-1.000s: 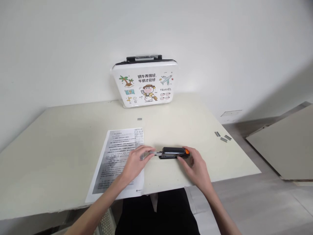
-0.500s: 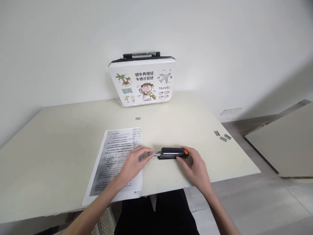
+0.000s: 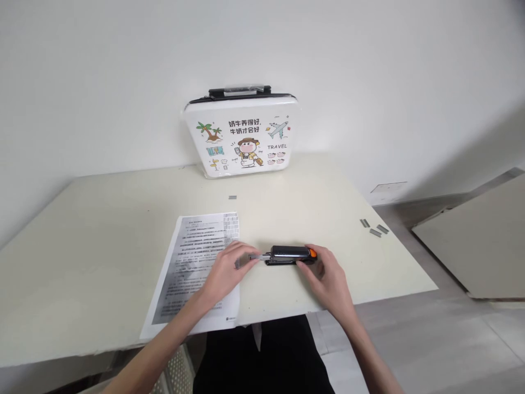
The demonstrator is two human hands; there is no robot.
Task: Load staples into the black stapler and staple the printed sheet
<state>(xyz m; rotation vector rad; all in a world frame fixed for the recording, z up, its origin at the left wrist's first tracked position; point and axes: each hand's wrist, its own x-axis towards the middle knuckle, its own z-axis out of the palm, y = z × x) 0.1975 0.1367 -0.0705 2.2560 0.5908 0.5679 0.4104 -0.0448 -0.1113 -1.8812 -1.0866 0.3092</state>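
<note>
A black stapler [image 3: 289, 253] with an orange end lies lengthwise on the table. My right hand [image 3: 329, 278] is closed around its orange end, thumb at the front and fingers behind. From the stapler's left end sticks out a narrow grey metal staple tray [image 3: 263, 256], which my left hand [image 3: 225, 271] pinches between thumb and fingertips. The fingers partly hide its outer tip. Under my left hand and forearm lies a printed sheet of paper [image 3: 196, 246].
Behind the paper is a grey staple strip [image 3: 232, 197]; several more strips [image 3: 375, 233] lie near the table's right edge. A white case [image 3: 221, 164] with cartoon prints leans on the wall. The white table [image 3: 102, 246] ends close before my lap.
Both hands keep their grips on the stapler and its tray, almost still. The whole view has shifted slightly.
</note>
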